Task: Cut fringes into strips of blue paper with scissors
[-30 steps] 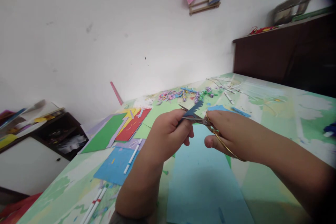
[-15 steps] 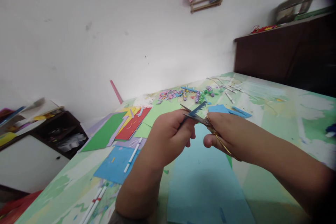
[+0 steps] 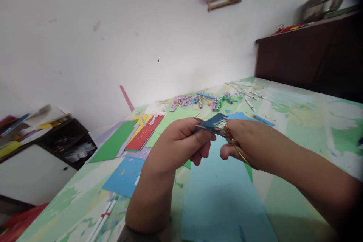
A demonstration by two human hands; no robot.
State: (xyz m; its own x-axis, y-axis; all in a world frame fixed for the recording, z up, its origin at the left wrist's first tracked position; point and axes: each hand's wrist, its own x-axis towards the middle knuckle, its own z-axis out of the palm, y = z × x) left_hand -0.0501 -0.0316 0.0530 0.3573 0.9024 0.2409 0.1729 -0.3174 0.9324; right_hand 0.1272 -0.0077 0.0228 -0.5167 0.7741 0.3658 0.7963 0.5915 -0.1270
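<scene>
My left hand point(image 3: 190, 138) pinches a small piece of dark blue paper point(image 3: 213, 121) whose far edge is cut into a row of narrow teeth. In my right hand point(image 3: 246, 140) is a pair of scissors point(image 3: 226, 133) with gold-coloured handles, my fingers closed round them. The blades lie at the blue paper, partly behind it and my left fingers, so how far apart they stand is hard to see. Beneath both hands, a light blue sheet point(image 3: 224, 193) lies on the table.
Coloured sheets, among them a green one point(image 3: 113, 141), a red one point(image 3: 146, 132) and a blue one point(image 3: 124, 176), lie to the left. Paper curls point(image 3: 219, 104) and scraps point(image 3: 183, 101) are at the back. White sticks point(image 3: 102, 219) lie front left. A dark cabinet point(image 3: 306, 56) stands right.
The dark blue paper has turned, so its toothed edge shows more broadly. My left hand has tilted slightly, its lower fingers more visible. The right hand keeps the scissors at the paper.
</scene>
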